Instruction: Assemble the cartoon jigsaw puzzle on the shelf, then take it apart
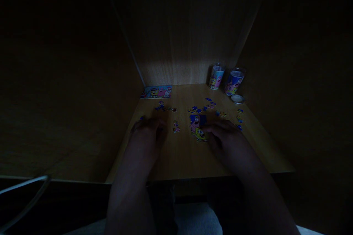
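A partly joined jigsaw puzzle (194, 126) lies on the wooden desk, showing a pink and a yellow cartoon figure on blue. My right hand (224, 136) reaches in from its right, with the index fingertip at the puzzle's right edge and the thumb apart below. No piece shows between those fingers. Left of the puzzle lies a small cluster of joined pieces (176, 126). My left hand (146, 132) rests on the desk further left, fingers loosely bent, with a gap between thumb and index finger and nothing visible in it. The dim light hides the undersides of both hands.
Loose puzzle pieces (197, 109) lie behind the puzzle, more pieces (161, 107) at the left and others (239, 119) at the right. A picture card (156, 91) lies at the back left. Two printed cans (216, 77) stand at the back right beside a round lid (237, 98).
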`<state>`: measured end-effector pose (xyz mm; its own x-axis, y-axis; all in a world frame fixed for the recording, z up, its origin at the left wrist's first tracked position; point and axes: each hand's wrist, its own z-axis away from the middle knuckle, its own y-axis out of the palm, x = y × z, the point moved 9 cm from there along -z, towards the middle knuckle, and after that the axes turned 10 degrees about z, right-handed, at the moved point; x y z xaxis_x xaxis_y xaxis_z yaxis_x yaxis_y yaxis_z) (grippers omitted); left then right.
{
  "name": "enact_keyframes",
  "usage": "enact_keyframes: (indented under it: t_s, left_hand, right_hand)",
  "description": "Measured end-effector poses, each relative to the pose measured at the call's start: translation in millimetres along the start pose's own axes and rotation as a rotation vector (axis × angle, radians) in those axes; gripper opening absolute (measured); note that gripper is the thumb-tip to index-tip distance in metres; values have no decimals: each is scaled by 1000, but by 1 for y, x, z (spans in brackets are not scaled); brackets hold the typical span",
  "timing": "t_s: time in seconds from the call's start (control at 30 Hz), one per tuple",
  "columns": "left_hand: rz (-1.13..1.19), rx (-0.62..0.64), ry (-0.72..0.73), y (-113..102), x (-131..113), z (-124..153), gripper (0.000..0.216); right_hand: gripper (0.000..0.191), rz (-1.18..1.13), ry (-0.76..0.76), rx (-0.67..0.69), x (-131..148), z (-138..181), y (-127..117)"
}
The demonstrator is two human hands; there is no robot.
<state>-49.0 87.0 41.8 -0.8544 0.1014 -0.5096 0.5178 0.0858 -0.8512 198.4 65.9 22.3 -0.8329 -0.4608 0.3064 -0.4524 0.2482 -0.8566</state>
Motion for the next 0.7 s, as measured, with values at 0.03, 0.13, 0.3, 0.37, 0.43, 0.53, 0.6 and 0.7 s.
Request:
enact_keyframes:
  t_s: [0.03,0.13,0.3,0.37,0.43,0.53,0.6,0.7]
  left_hand:
    - [-5,36,-19,-1,0,4,20]
    - [48,150,-18,1,-8,15,23]
    - [280,329,163,26,-42,27,28]
    - [343,334,257,34,-54,28,35]
    - [382,292,334,36,-61,26,43]
    - [356,129,352,26,-59,20,38]
    - [296,43,315,19,-53,17,28]
    - [231,79,285,23,-48,18,22]
  right_hand:
    - [33,-1,1,-1,0,0,0]
    - [31,-3,9,6,-1,1,0]
    - [30,13,24,15,0,0,-1]
    - [29,12,13,19,1,-1,-1]
    - [30,12,8,24,2,-1,-1]
    - [31,19,28,22,0,-1,-1]
    - [31,22,33,20,0,0,-1]
    - [29,24,27,17,1,-1,-2]
